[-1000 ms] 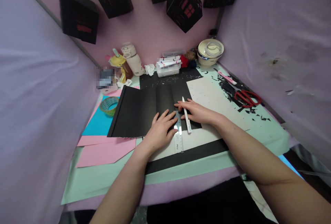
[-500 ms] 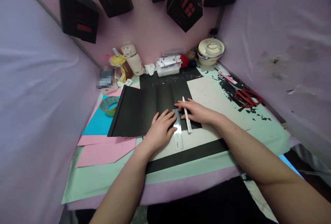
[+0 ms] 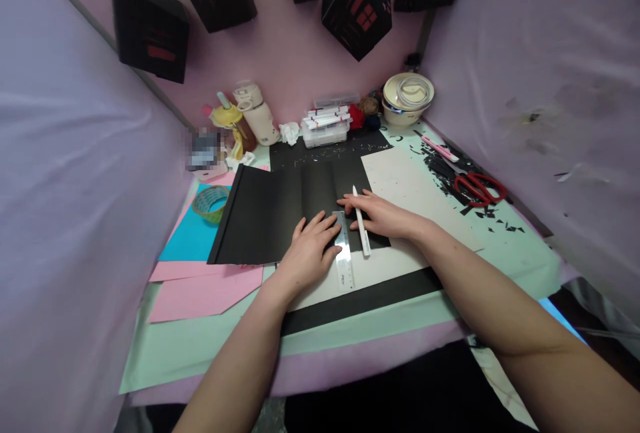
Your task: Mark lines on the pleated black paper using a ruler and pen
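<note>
**A:** Your left hand (image 3: pixel 307 249) lay flat with the fingers spread, pressing down on the clear ruler (image 3: pixel 343 251), which ran near-to-far across the right part of the black card (image 3: pixel 280 216). Your right hand (image 3: pixel 383 214) rested just right of the ruler, fingers loosely curled over the white stylus (image 3: pixel 361 221), whose tip pointed to the far side. The two hands were close together, with only the ruler between them.

**B:** So how should I have handled the scoring?

**A:** I'd say you needed the weight of the left hand spread along the ruler, not just at its far end, since its near end stuck out past the card's near edge onto the white sheet (image 3: pixel 415 193) and could have pivoted. The stylus wanted to ride tight against the ruler's right edge, held steeply enough not to wander.

**B:** And the room around me?

**A:** The card's raised left fold stood close to the green tape roll (image 3: pixel 211 202), so sliding the card left looked tight. Right of your hand the white sheet gave open space, until the red scissors (image 3: pixel 477 188) and the black scraps (image 3: pixel 440 166) near the right wall. On the far side, the marker box (image 3: pixel 326 128) and the bottle (image 3: pixel 257 115) stood beyond the card's far edge, so a stroke away from you had some room. Nearest you, the black strip (image 3: pixel 360 303) lay across the table's (image 3: pixel 200 346) near edge, well clear of the ruler.
</note>
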`<control>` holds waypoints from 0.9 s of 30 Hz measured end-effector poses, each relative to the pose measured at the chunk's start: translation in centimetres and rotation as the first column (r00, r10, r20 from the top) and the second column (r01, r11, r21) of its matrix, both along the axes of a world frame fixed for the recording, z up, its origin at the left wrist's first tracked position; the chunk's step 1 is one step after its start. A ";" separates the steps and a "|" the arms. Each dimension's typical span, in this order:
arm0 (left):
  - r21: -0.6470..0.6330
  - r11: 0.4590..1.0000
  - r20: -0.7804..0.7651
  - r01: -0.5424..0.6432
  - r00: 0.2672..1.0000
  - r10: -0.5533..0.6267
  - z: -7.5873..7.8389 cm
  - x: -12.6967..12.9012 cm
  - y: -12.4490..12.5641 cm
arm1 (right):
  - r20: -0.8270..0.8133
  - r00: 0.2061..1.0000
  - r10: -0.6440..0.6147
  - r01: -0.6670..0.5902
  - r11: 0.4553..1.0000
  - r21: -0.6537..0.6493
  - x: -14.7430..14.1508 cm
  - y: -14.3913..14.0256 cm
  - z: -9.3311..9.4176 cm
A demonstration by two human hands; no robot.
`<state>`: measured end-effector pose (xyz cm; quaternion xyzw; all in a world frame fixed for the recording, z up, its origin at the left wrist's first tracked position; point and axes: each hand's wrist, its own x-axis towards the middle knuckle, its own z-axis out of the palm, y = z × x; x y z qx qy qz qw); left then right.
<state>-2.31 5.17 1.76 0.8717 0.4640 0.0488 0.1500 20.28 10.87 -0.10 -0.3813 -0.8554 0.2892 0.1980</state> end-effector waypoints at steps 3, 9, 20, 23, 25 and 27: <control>0.002 1.000 -0.006 0.001 1.000 -0.001 0.0 0.0 0.0 | 0.010 1.000 -0.003 0.003 1.000 0.001 0.0 0.0 0.0; 0.014 1.000 -0.006 0.007 1.000 -0.006 -0.2 -0.1 0.1 | -0.008 1.000 -0.006 0.006 1.000 -0.006 0.0 0.0 0.0; -0.002 1.000 -0.007 -0.003 1.000 0.003 -0.1 0.0 0.0 | -0.011 1.000 -0.005 0.006 1.000 0.002 0.0 0.0 -0.1; 0.000 1.000 -0.006 -0.004 1.000 0.004 -0.1 0.0 0.0 | -0.007 1.000 -0.003 0.003 1.000 0.008 0.0 0.0 0.0; 0.000 1.000 -0.005 -0.003 1.000 0.003 0.0 0.0 0.0 | -0.005 1.000 -0.003 0.003 1.000 0.009 0.0 0.0 0.0; -0.002 1.000 -0.006 -0.005 1.000 0.005 0.0 0.0 0.0 | -0.004 1.000 -0.004 0.004 1.000 0.009 0.0 0.0 0.0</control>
